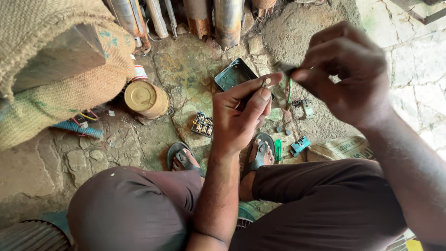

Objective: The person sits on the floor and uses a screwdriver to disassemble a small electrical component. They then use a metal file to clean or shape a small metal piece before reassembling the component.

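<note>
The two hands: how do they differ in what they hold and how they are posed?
The left hand pinches a small pale metal part between thumb and forefinger, palm towards the camera; the right hand grips a dark thin tool, back towards the camera. The left hand sits lower, the right hand higher and blurred. Both meet above the stone floor.

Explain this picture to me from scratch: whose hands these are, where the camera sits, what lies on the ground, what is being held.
There is one picture, from a camera on a person's head, looking down at their own hands, knees and sandalled feet. The left hand pinches a small metal part between thumb and fingers. The right hand holds a thin dark tool near it; the hand is blurred, so its grip is unclear. On the stone ground lie an open dark casing, a small switch block, a round yellow tin, a green-handled screwdriver and burlap sacks.
</note>
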